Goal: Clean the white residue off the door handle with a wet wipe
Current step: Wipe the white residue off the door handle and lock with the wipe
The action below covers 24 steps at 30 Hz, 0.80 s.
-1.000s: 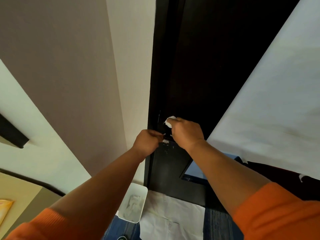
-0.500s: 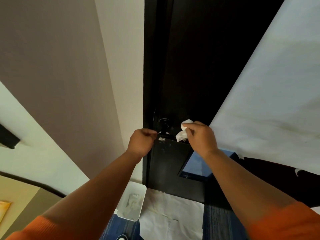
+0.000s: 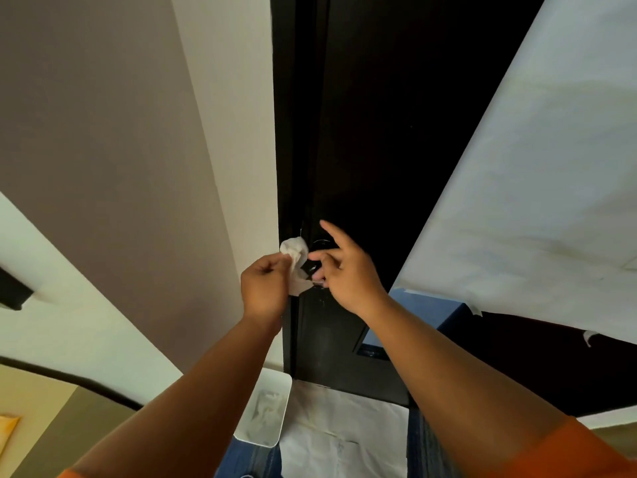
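The dark door handle (image 3: 319,246) sits on the edge of a black door (image 3: 379,132), mostly hidden behind my fingers. A crumpled white wet wipe (image 3: 295,257) is pinched in my left hand (image 3: 264,288), just left of the handle. My right hand (image 3: 346,272) is beside it on the right, fingers spread, index finger pointing up, thumb and middle finger close to the wipe. White specks show on the door face (image 3: 319,301) under the handle.
A white rectangular bin (image 3: 265,414) with crumpled wipes stands on the floor below. White paper (image 3: 344,436) covers the floor by the door. A large white sheet (image 3: 534,201) hangs at the right. A beige wall (image 3: 224,132) borders the door on the left.
The wipe has passed from my right hand to my left hand. My right hand has let go and spread its fingers; my left hand came off the handle.
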{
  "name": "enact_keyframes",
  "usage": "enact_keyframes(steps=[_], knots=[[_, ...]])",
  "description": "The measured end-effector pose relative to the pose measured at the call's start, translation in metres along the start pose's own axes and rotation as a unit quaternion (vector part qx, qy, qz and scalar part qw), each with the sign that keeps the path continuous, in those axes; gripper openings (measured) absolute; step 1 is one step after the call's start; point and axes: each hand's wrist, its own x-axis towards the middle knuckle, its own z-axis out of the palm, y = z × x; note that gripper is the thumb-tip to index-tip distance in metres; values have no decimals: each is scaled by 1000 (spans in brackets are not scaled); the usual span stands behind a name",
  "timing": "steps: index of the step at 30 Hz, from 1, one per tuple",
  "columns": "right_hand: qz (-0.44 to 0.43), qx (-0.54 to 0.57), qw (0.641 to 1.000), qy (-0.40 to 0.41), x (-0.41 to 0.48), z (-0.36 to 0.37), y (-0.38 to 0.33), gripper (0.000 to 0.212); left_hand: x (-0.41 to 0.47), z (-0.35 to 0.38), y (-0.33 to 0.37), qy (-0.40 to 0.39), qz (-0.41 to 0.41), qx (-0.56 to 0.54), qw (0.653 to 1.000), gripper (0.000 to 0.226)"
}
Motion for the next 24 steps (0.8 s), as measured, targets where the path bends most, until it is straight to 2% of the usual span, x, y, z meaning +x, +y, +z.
enact_keyframes(steps=[2, 4, 9, 12, 15, 18, 21, 24], knots=[[-6, -55, 997, 45, 2, -9, 13, 48, 3, -4, -10, 11, -79, 0, 997, 8], [4, -89, 994, 70, 2, -20, 25, 38, 6, -2, -19, -19, -150, 19, 988, 4], [21, -122, 991, 46, 0, -34, 38, 28, 10, 28, -14, -38, -205, -38, 977, 5], [40, -107, 992, 48, 0, -35, 39, 26, 11, 48, 0, -15, -208, -66, 976, 13], [55, -92, 992, 59, -1, -35, 42, 26, 7, 58, 1, 10, -224, -118, 967, 7], [48, -104, 991, 72, -1, -34, 43, 25, 5, 62, -2, 36, -231, -177, 956, 13], [30, -147, 986, 73, -1, -31, 43, 24, 4, 67, -1, 61, -192, -151, 968, 12], [-24, -209, 976, 54, -1, -25, 40, 16, 4, 68, -8, 73, -113, -79, 988, 21]])
